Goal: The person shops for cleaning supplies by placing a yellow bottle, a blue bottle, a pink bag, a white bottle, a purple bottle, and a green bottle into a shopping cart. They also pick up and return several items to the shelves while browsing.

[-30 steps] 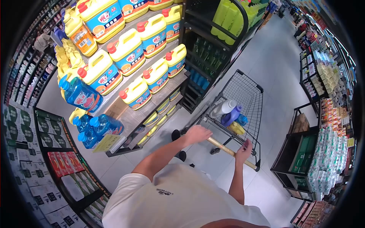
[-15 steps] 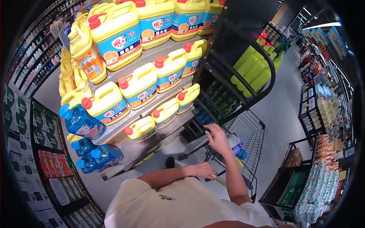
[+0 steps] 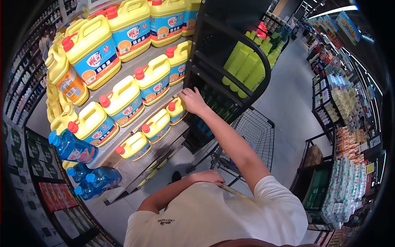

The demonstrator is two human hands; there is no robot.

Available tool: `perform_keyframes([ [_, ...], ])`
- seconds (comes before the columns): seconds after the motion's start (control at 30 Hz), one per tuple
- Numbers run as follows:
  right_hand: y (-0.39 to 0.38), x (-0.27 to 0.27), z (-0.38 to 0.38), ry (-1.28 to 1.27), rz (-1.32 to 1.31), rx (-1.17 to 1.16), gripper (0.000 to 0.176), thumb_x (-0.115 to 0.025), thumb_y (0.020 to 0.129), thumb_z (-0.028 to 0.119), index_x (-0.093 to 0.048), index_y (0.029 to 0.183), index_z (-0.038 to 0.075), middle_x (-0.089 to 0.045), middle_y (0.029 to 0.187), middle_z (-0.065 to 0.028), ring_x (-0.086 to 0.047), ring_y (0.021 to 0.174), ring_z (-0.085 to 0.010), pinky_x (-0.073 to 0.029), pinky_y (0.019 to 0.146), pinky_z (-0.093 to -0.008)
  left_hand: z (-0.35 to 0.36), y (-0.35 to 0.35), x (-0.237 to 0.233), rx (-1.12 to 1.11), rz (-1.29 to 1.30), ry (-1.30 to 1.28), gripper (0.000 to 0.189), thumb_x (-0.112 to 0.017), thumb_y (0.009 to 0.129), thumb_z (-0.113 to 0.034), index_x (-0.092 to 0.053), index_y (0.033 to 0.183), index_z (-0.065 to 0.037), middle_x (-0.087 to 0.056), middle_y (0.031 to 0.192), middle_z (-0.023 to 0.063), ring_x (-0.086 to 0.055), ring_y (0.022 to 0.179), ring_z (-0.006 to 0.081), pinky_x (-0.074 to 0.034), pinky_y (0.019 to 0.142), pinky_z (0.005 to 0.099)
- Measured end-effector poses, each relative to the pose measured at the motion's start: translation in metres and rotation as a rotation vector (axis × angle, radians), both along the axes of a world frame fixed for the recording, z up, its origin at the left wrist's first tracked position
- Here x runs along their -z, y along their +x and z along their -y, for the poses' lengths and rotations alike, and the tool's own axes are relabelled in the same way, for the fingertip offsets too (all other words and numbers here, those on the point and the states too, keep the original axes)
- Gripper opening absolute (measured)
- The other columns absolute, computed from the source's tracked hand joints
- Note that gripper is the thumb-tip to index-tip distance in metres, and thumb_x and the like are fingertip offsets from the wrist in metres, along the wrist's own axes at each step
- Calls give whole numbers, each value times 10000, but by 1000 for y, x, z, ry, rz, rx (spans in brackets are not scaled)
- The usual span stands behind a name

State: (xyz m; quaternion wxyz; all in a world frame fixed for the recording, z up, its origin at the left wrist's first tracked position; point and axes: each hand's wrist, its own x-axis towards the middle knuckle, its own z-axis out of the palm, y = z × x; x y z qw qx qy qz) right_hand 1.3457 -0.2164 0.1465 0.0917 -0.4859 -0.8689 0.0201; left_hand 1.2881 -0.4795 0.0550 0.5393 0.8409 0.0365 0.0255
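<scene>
My right hand (image 3: pixel 192 101) is stretched out to the small yellow detergent jug (image 3: pixel 177 110) at the right end of the lowest row. Its fingers are apart at the back top of the jug; whether they touch it is hard to see. The jug has a red cap and a blue label, and stands on the shelf. My left hand (image 3: pixel 207 176) is closed on the handle (image 3: pixel 234 190) of a shopping cart (image 3: pixel 263 138), close to my body. Two similar small jugs, a middle one (image 3: pixel 156 125) and a left one (image 3: pixel 133 146), stand in the same row.
Larger yellow jugs (image 3: pixel 94 55) fill the tiers above. Blue bottles (image 3: pixel 76 146) stand at the shelf's left end. A black rack (image 3: pixel 263 68) with green bottles (image 3: pixel 247 61) adjoins on the right. Beyond the aisle are shelves of packaged goods (image 3: pixel 345 193).
My right hand has moved from above the cart, left and up to the small jug at the row's right end. My left hand stays at the cart handle. The view has shifted right.
</scene>
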Motion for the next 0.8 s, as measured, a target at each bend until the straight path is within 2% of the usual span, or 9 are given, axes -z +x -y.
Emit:
perform_keyframes([
  [0.13, 9, 9, 3, -69, 92, 27, 499, -700, 817, 77, -615, 1309, 106, -705, 1166, -131, -636, 1153, -316, -424, 1065, -553, -2, 0, -3, -50, -80, -49, 453, -568, 993, -376, -670, 1223, 0, -698, 1142, 218, -651, 1077, 373, -491, 954, 436],
  [0.3, 26, 1, 54, -428, -409, 23, 797, -868, 660, 116, -567, 1397, 151, -722, 1161, -152, -661, 1111, -348, -476, 1011, -406, -2, 9, 11, -168, -26, -119, 432, -582, 1002, -350, -686, 1188, 26, -725, 1106, 200, -676, 1050, 376, -509, 959, 402],
  [0.43, 16, -42, 95, -334, -451, 100, 822, -840, 698, 120, -513, 1448, 204, -729, 1094, -175, -671, 1076, -363, -517, 945, -439, -2, -7, 5, -355, -7, -146, 348, -588, 1027, -280, -704, 1168, 16, -744, 1086, 150, -701, 1017, 302, -517, 947, 353],
  [0.47, 18, -57, 107, -274, -471, 99, 844, -856, 708, 102, -491, 1464, 188, -728, 1038, -204, -687, 1018, -391, -525, 912, -448, -1, -15, 8, -526, 84, -318, 307, -597, 1024, -226, -701, 1168, 24, -750, 1068, 135, -708, 991, 244, -527, 919, 330],
  [0.53, 28, -88, 128, -238, -614, 110, 805, -858, 706, 126, -521, 1436, 168, -703, 846, -135, -693, 791, -279, -529, 751, -374, -2, -31, 25, -794, 272, -566, 232, -612, 1015, -116, -696, 1162, 43, -753, 1044, 93, -694, 957, 113, -538, 861, 274],
  [0.63, 59, -129, 154, -390, -917, 209, 730, -871, 713, 100, -556, 1372, 81, -643, 705, -40, -584, 616, -100, -468, 604, -272, -1, -51, 36, -1071, 328, -777, 319, -669, 976, -99, -629, 1269, 19, -726, 1146, 91, -684, 1006, 143, -527, 909, 291],
  [0.7, 75, -158, 176, -511, -1215, 148, 621, -855, 742, 25, -575, 1296, 3, -688, 735, -30, -631, 641, -75, -464, 609, -213, -2, -57, -4, -1069, 352, -530, 436, -734, 929, -113, -586, 1318, 16, -715, 1165, 82, -677, 1071, 168, -520, 948, 310],
  [0.73, 84, -168, 184, -552, -1238, 154, 607, -851, 748, 25, -576, 1289, 1, -695, 745, -36, -640, 651, -77, -471, 616, -216, -2, -59, -6, -992, 349, -749, 606, -828, 856, -184, -547, 1367, -21, -634, 1321, 71, -596, 1217, 171, -483, 1028, 325],
  [0.8, 101, -172, 196, -585, -1268, 180, 594, -847, 754, 25, -577, 1281, -2, -702, 754, -42, -648, 661, -78, -477, 624, -220, 3, -51, -12, -914, 444, -788, 685, -854, 826, -195, -512, 1398, -33, -608, 1350, 69, -577, 1240, 169, -475, 1043, 332],
])
